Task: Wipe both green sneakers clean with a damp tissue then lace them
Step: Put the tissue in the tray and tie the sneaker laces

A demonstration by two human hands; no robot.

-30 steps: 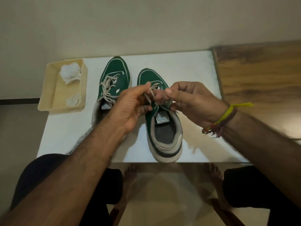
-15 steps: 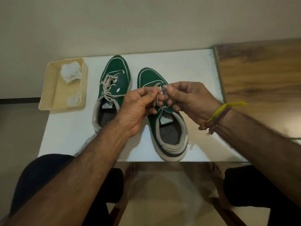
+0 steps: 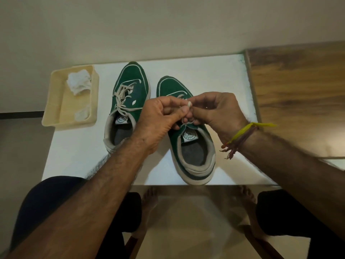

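both hands (image 3: 186, 114) pinch the lace (image 3: 188, 104) over the right sneaker (image 3: 186, 139).

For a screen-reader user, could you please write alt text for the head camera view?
Two bare hands, left hand and right hand, pinch a pale lace over the right-side green sneaker on a white table. The other sneaker beside it is already laced; a cream tray on the left holds crumpled tissue.
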